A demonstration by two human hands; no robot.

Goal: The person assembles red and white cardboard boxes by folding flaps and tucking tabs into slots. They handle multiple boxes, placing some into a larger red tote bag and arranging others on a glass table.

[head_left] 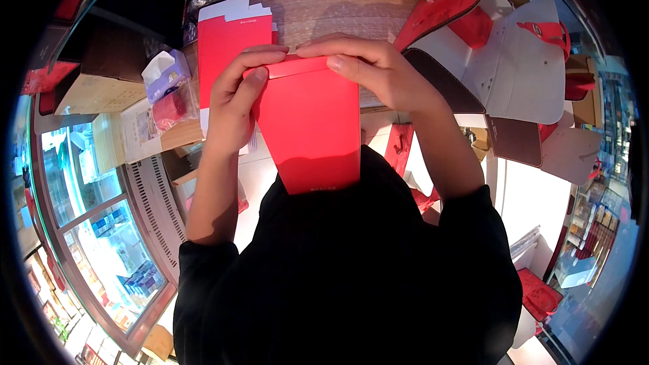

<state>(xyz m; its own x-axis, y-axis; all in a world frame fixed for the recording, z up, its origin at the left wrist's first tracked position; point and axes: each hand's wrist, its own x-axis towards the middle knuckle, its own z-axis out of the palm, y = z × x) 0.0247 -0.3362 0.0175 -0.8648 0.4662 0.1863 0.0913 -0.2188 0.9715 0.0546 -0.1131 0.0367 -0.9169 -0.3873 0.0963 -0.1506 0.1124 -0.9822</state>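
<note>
A red cardboard box (311, 122) stands between my hands, its near end against my black shirt. My left hand (242, 84) grips the far left corner, thumb on the top face and fingers bent over the far edge. At the far right corner my right hand (368, 67) does the same, its thumb pressing by a folded flap along the far end. Most fingertips are hidden behind that edge. Just left of the box lies a stack of flat red box blanks (230, 37) with white tabs.
The wooden table (331, 10) extends beyond the box. On its left are a purple tissue box (165, 76) and a red item in clear plastic (174, 107). Opened white-and-brown boxes with red bags (473, 27) crowd the right. A glass showcase (108, 230) stands at lower left.
</note>
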